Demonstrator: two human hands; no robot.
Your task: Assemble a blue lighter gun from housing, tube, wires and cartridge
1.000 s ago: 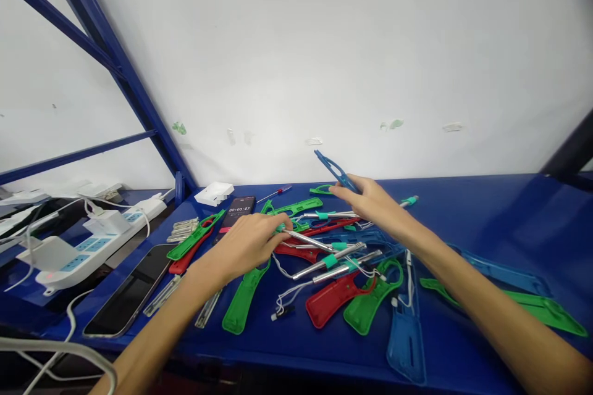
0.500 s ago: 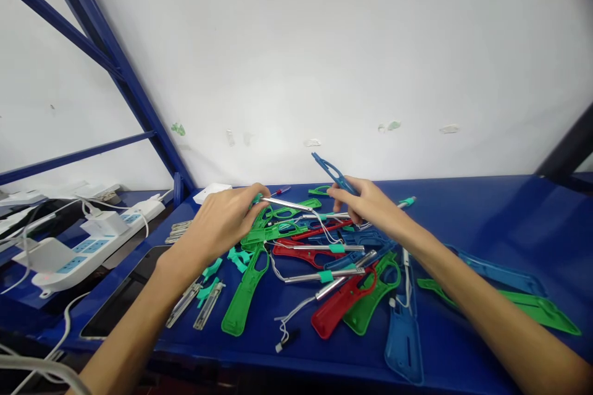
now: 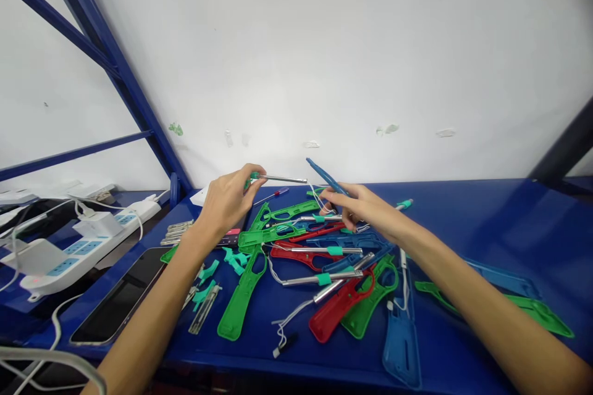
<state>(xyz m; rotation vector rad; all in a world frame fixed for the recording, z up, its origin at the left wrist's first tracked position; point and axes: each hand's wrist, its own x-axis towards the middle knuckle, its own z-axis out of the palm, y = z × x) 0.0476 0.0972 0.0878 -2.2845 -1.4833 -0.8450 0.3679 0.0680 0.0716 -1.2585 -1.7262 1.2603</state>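
Observation:
My left hand (image 3: 227, 200) pinches a thin silver tube (image 3: 287, 179) by its teal clip; white wires hang from the tube's far end. Between the fingers of my right hand (image 3: 354, 205) is a blue plastic casing half (image 3: 324, 174), tilted up to the left. Both hands are raised over a pile of casing halves: a green one (image 3: 241, 302), a red one (image 3: 336, 315) and a blue one (image 3: 401, 345) lie nearest the front. Several silver tubes (image 3: 303, 281) with teal clips and white wires rest across them. Loose teal pieces (image 3: 236, 259) lie left of the pile.
A phone (image 3: 115, 299) lies at the table's left, beside a white power strip (image 3: 92, 247) with plugs and cables. Small metal strips (image 3: 204, 311) lie near my left forearm. A screwdriver (image 3: 273, 195) rests behind the pile. Blue shelf posts (image 3: 139, 99) stand against the white wall.
My left hand has risen with the tube, which now points more level. The blue casing half in my right hand has turned more edge-on.

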